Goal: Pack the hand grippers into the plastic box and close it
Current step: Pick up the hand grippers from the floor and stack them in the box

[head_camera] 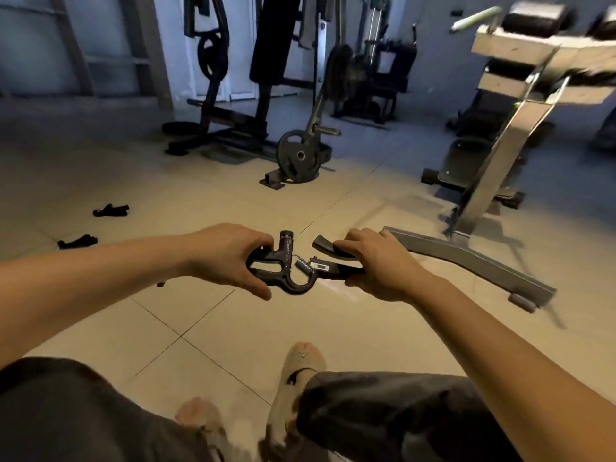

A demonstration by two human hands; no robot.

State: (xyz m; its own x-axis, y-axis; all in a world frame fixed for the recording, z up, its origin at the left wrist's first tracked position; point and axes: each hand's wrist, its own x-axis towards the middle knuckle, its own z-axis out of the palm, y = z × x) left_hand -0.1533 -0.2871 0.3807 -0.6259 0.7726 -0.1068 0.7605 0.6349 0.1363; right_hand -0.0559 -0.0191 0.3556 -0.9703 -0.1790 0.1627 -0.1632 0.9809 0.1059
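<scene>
My left hand grips a black hand gripper by its handle, held above the tiled floor. My right hand is closed on a second black hand gripper, whose handles stick out to the left. The two hand grippers touch or nearly touch at the metal spring between my hands. Two more black hand grippers lie on the floor at the left, one farther away and one nearer. No plastic box is in view.
A grey bench frame stretches along the floor right of my right hand. Weight machines and a weight plate stand at the back. My knees and feet fill the bottom of the view.
</scene>
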